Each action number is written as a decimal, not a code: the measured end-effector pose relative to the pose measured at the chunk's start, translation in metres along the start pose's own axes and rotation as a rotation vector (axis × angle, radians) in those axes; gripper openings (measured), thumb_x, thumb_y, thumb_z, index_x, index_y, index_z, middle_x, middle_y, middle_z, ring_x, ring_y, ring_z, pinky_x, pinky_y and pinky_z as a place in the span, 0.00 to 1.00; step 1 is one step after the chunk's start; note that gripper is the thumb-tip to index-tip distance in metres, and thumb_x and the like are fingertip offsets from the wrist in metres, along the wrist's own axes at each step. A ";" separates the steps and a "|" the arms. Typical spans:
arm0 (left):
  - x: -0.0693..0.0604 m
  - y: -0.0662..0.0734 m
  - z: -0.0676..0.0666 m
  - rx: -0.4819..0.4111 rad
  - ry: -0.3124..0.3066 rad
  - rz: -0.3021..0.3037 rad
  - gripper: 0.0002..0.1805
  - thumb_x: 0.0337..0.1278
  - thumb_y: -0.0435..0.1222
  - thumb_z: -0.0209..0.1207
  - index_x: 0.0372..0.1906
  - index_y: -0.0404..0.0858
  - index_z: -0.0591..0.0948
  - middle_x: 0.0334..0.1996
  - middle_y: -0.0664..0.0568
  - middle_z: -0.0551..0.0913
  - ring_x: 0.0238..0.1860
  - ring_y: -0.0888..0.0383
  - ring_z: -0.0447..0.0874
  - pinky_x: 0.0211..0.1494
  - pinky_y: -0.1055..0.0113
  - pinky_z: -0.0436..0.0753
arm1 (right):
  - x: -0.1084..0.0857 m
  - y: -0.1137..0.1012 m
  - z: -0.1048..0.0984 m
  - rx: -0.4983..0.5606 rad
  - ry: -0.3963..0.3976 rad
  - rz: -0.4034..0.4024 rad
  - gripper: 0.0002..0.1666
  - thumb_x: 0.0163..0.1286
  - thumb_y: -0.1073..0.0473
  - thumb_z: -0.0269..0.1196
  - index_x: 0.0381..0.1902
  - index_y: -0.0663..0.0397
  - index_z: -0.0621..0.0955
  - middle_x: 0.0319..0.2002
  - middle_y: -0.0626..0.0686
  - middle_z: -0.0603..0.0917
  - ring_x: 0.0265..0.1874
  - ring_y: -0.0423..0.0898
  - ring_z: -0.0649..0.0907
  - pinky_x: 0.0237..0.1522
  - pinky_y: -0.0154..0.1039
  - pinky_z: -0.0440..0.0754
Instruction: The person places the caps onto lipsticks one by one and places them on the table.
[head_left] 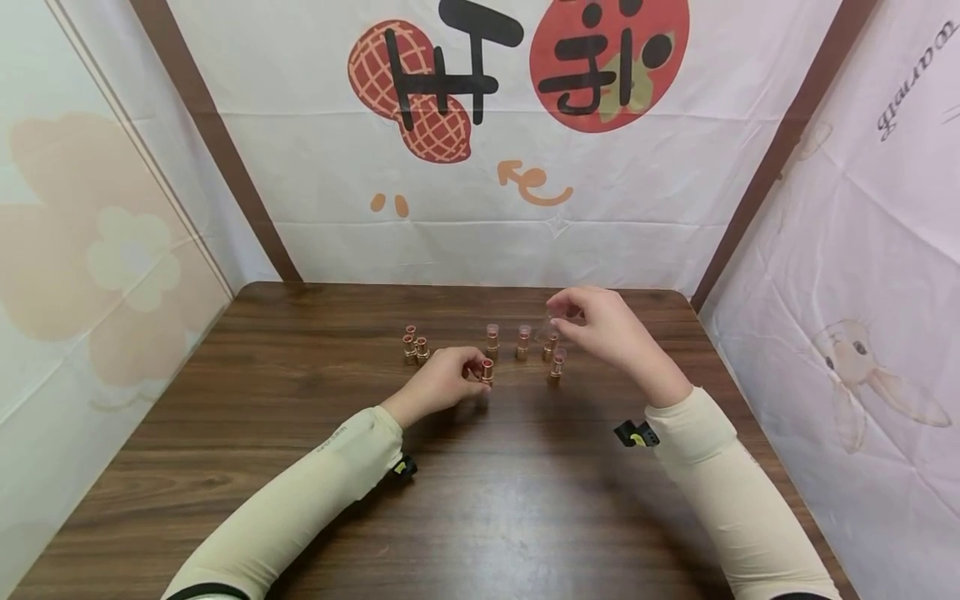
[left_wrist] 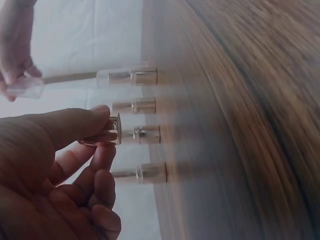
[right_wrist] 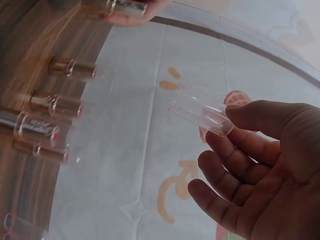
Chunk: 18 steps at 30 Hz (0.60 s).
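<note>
A gold lipstick tube [head_left: 487,372] without a cap is pinched between the thumb and fingers of my left hand [head_left: 448,382], low over the table. My right hand [head_left: 603,323] is raised behind the right end of the row; it pinches a clear cap [right_wrist: 197,111] by one end. Beneath and left of that hand stand several gold lipsticks [head_left: 522,343], upright; at least some wear clear caps. In the left wrist view, the held tube [left_wrist: 115,129] covers part of a standing lipstick [left_wrist: 145,134].
Three lipsticks [head_left: 409,348] without visible caps stand close together left of my left hand. The dark wooden table [head_left: 480,500] meets a printed white cloth wall [head_left: 637,200] at the back. A clear, pink-edged cylindrical shape [right_wrist: 22,227] shows at the right wrist view's lower left.
</note>
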<state>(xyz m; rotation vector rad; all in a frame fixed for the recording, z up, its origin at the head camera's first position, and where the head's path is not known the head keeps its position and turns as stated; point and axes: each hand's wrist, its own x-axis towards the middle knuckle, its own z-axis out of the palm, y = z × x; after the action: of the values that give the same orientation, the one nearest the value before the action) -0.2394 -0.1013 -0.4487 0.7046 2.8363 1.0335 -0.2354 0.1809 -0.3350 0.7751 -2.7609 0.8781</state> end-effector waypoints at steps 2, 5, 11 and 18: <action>0.002 0.001 0.003 -0.003 -0.005 0.004 0.12 0.53 0.39 0.75 0.40 0.47 0.84 0.35 0.53 0.86 0.33 0.61 0.78 0.40 0.63 0.78 | 0.001 -0.005 0.000 0.011 -0.007 -0.012 0.15 0.70 0.58 0.67 0.53 0.52 0.85 0.49 0.50 0.86 0.48 0.47 0.84 0.54 0.49 0.82; 0.005 0.004 0.005 0.005 -0.014 0.006 0.12 0.53 0.39 0.75 0.40 0.47 0.83 0.33 0.52 0.85 0.33 0.60 0.77 0.39 0.63 0.77 | 0.002 -0.011 0.000 0.023 -0.021 -0.024 0.15 0.71 0.58 0.67 0.54 0.52 0.84 0.50 0.49 0.86 0.50 0.47 0.84 0.55 0.48 0.82; 0.011 0.011 0.007 0.006 -0.013 0.019 0.12 0.54 0.39 0.75 0.38 0.46 0.82 0.31 0.55 0.84 0.31 0.60 0.78 0.38 0.64 0.77 | 0.007 -0.022 0.001 0.018 -0.037 -0.055 0.15 0.71 0.58 0.68 0.54 0.52 0.84 0.50 0.47 0.86 0.50 0.44 0.85 0.55 0.45 0.82; 0.017 0.018 0.010 -0.012 -0.017 0.024 0.12 0.54 0.38 0.75 0.39 0.44 0.82 0.33 0.52 0.84 0.32 0.59 0.78 0.38 0.63 0.78 | 0.007 -0.032 0.004 0.005 -0.059 -0.096 0.14 0.70 0.58 0.69 0.52 0.50 0.85 0.48 0.46 0.86 0.49 0.43 0.84 0.55 0.45 0.81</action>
<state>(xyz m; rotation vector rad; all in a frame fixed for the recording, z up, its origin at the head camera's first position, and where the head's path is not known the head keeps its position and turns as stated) -0.2454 -0.0760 -0.4434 0.7453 2.8112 1.0422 -0.2245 0.1532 -0.3203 0.9399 -2.7462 0.8578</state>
